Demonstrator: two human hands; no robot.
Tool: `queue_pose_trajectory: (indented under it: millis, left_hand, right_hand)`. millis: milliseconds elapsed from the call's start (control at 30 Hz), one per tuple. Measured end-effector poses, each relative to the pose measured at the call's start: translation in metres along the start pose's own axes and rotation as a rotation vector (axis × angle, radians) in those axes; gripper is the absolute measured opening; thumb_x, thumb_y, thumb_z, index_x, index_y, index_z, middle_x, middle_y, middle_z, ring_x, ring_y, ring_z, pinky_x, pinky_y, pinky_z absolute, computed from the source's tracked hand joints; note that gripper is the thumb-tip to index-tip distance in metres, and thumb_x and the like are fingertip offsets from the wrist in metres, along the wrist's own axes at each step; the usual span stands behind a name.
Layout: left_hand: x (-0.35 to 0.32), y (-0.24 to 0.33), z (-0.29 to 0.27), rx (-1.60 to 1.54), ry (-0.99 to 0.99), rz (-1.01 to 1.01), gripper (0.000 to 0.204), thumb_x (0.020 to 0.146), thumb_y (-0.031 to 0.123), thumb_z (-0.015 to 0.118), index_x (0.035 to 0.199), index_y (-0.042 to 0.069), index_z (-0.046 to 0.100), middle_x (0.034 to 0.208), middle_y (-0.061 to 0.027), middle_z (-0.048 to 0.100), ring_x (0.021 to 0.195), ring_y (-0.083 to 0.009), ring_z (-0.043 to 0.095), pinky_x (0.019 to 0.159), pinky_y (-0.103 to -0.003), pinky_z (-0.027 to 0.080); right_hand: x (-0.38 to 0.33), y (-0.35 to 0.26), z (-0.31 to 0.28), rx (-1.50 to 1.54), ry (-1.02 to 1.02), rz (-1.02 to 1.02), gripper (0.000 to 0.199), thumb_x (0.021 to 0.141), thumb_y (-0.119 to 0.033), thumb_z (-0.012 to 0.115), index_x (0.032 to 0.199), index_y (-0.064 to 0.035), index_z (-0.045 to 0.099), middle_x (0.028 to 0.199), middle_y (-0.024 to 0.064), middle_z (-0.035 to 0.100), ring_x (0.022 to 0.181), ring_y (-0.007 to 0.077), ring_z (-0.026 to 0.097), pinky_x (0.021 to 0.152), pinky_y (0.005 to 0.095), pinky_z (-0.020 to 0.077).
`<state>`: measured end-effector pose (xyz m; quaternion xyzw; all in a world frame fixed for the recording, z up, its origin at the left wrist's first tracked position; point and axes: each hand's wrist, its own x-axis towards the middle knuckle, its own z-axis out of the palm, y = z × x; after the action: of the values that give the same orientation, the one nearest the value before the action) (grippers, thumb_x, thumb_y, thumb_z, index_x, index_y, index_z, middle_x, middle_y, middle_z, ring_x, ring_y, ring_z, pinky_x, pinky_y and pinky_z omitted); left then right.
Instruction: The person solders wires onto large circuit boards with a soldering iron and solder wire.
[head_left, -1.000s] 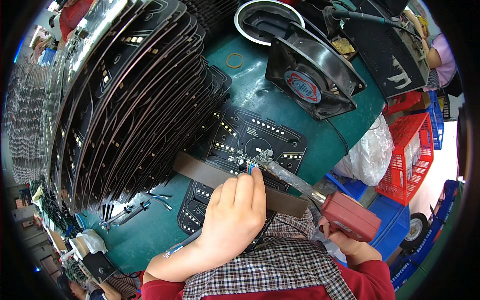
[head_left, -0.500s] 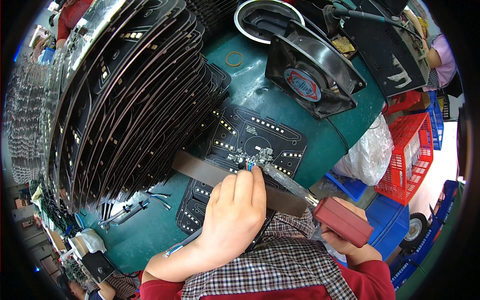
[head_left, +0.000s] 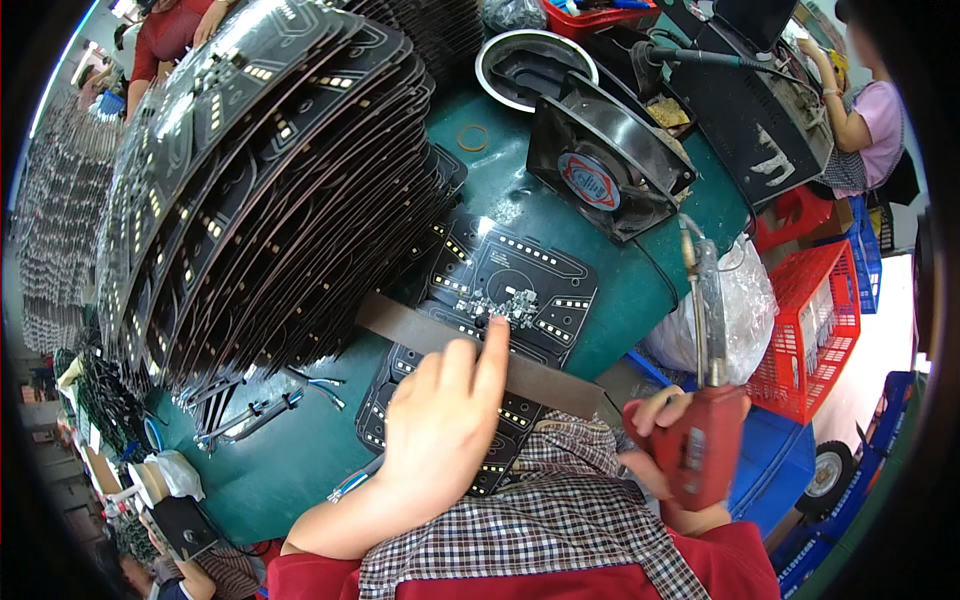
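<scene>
My left hand point(head_left: 440, 415) is over a black circuit board point(head_left: 545, 262) with small yellowish-white LEDs. Its index finger is stretched out, the tip at a cluster of small silvery parts point(head_left: 505, 305); the other fingers are bent and the thumb is hidden. A grey cable point(head_left: 372, 468) with coloured wire ends runs under this hand. To the right, my right hand point(head_left: 665, 440) is wrapped round the red handle of a soldering gun point(head_left: 705, 430), blurred by motion. The gun's long metal front points up, away from the board. A flat brown strip point(head_left: 545, 383) crosses the board beneath my left hand.
A tall row of black circuit boards point(head_left: 270, 190) fills the left. Behind the work stand a black fan point(head_left: 600, 165) and a round metal-rimmed dish point(head_left: 535, 65). Loose cables point(head_left: 265, 415) lie at left. Red crates point(head_left: 810, 330) stand right; other people sit beyond the table.
The soldering gun has swung up and away from the board. My left index finger has straightened, while the other fingers have drawn back from the silvery parts.
</scene>
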<state>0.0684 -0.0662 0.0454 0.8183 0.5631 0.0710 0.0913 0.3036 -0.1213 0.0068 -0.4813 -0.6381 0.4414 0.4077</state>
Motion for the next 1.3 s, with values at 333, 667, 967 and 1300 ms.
queue_pose_trajectory:
  millis: [333, 667, 967, 1300]
  left_hand:
    - [-0.023, -0.025, -0.046, -0.204, 0.03, -0.052, 0.048, 0.08, 0.015, 0.066, 0.122, -0.002, 0.05, 0.109, -0.018, 0.055, 0.1, -0.0346, 0.053, 0.085, -0.04, 0.044]
    - [0.017, -0.054, -0.008, -0.023, -0.047, 0.127, 0.061, 0.088, 0.028, 0.057, 0.131, -0.009, 0.035, 0.122, -0.0277, 0.049, 0.111, -0.0381, 0.051, 0.095, -0.042, 0.041]
    - [0.059, -0.045, 0.001, 0.028, -0.113, -0.153, 0.078, 0.078, 0.051, 0.063, 0.122, -0.01, 0.044, 0.098, -0.0197, 0.057, 0.091, -0.0303, 0.061, 0.068, -0.037, 0.054]
    - [0.061, -0.047, 0.018, -0.27, -0.007, -0.06, 0.064, 0.069, 0.045, 0.074, 0.107, -0.002, 0.051, 0.1, -0.0205, 0.057, 0.094, -0.0358, 0.057, 0.082, -0.042, 0.047]
  right_hand:
    - [0.017, 0.049, 0.053, -0.36, 0.329, -0.539, 0.11, 0.067, -0.012, 0.082, 0.144, -0.0071, 0.004, 0.108, 0.0216, 0.06, 0.089, 0.0309, 0.062, 0.075, 0.0373, 0.0485]
    - [0.015, 0.052, 0.064, -0.473, 0.367, -0.633, 0.108, 0.07, 0.001, 0.075, 0.144, -0.0105, -0.004, 0.104, 0.0168, 0.056, 0.09, 0.0314, 0.061, 0.074, 0.0391, 0.05]
    - [0.001, 0.018, 0.065, -0.184, 0.323, -0.389, 0.088, 0.074, 0.007, 0.069, 0.136, -0.013, 0.009, 0.107, 0.0192, 0.055, 0.09, 0.0251, 0.061, 0.079, 0.0365, 0.0497]
    - [-0.006, 0.04, 0.078, -0.207, 0.378, -0.471, 0.113, 0.073, 0.007, 0.07, 0.143, -0.0194, -0.015, 0.103, 0.0132, 0.047, 0.091, 0.0286, 0.061, 0.077, 0.0417, 0.0517]
